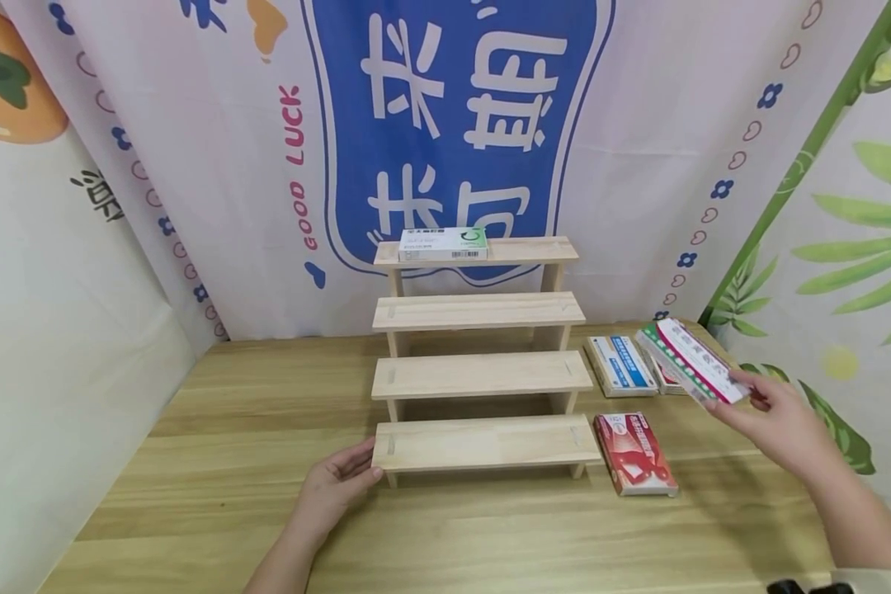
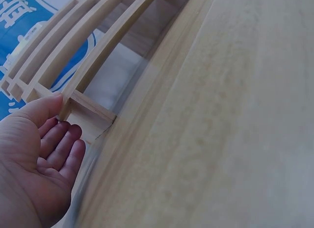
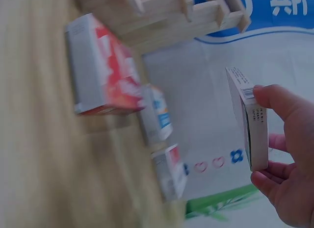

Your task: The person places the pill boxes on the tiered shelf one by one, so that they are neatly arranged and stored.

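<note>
A light wooden four-step display rack [image 1: 483, 375] stands on the table. At the left end of its lowest step is my left hand [image 1: 337, 483]; in the left wrist view the thumb [image 2: 46, 110] and forefinger pinch the step's corner, the other fingers loosely bent. My right hand [image 1: 783, 421] holds up a white medicine box [image 1: 690, 359] with a magenta and green stripe, right of the rack. The right wrist view has that box [image 3: 248, 120] gripped by its edges between thumb and fingers. On the top step lies a white and green medicine box [image 1: 443, 244].
Right of the rack, a red medicine box [image 1: 636, 455] lies flat on the wooden table [image 1: 267, 412]. Behind it are a blue and white box [image 1: 621, 367] and another red and white box [image 1: 668, 379], partly covered by the held one. A printed curtain [image 1: 638, 165] hangs behind.
</note>
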Demonstrator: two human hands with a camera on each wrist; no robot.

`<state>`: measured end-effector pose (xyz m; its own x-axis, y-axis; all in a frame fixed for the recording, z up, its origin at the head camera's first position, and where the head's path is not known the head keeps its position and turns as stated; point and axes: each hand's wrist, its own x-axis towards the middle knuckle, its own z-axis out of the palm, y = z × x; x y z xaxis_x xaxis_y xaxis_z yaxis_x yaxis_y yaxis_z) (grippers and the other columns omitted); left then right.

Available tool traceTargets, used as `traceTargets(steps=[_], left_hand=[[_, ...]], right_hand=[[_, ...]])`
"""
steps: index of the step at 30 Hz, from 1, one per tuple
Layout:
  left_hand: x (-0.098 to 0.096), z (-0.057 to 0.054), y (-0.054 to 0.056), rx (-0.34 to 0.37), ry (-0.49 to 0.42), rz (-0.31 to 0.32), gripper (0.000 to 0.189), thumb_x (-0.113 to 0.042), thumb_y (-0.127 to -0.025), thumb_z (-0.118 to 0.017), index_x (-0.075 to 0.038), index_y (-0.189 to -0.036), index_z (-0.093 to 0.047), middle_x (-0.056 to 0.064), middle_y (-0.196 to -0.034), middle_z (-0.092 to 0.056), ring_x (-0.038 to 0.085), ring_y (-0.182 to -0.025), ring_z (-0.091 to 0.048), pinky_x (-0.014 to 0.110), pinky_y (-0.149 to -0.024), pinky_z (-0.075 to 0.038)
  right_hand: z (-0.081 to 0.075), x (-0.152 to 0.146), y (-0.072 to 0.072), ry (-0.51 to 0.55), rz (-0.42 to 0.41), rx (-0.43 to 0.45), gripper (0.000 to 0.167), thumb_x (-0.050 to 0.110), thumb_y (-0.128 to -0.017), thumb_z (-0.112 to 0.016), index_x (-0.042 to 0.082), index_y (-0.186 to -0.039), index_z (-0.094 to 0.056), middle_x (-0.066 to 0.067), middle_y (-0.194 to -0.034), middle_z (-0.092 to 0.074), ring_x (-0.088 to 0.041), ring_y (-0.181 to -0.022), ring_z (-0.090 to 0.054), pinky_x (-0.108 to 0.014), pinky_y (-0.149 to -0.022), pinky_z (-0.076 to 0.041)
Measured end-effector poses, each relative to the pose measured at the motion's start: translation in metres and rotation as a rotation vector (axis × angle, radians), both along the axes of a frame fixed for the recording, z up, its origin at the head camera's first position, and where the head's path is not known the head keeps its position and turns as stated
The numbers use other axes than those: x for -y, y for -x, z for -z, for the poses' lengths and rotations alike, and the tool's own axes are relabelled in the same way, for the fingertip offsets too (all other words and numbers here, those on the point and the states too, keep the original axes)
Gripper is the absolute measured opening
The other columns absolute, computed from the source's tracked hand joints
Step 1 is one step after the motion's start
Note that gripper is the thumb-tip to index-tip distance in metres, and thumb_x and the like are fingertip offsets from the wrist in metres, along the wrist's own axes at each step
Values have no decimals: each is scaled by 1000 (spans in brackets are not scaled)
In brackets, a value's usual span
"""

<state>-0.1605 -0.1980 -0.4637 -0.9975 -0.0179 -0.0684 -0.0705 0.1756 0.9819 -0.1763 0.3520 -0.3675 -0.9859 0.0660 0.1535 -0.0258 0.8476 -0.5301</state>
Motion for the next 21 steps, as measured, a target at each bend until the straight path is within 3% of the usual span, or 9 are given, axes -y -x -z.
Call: traceTargets(steps=[6, 13, 21], left_hand=[[0, 0, -1, -9, -1, -1, 51, -11, -85, -75, 0, -131, -58, 17, -137, -58, 32, -124, -59, 24, -95, -55], [0, 0, -1, -8, -9, -3, 51, -11, -85, -75, 0, -131, -58, 17, -138, -58, 31, -124, -59, 23, -95, -55], [0, 0, 0, -7, -3, -9, 50, -11, -84, -76, -1, -130, -60, 16, -137, -59, 31, -124, -60, 24, -95, -55]], right_hand=[[-39, 19, 21, 34, -55, -2, 76, 43, -93, -63, -8, -143, -38, -42, -142, -36, -59, -120, -43, -70, -94, -42], [-77, 43, 50, -8, -121, -15, 77, 47, -93, -63, -5, -145, -38, -37, -142, -37, -55, -122, -43, -72, -96, -41], [-106, 84, 82, -6, -151, 33, 83, 56, -90, -61, 3, -149, -37, -31, -147, -36, -48, -130, -40, -68, -104, -39]])
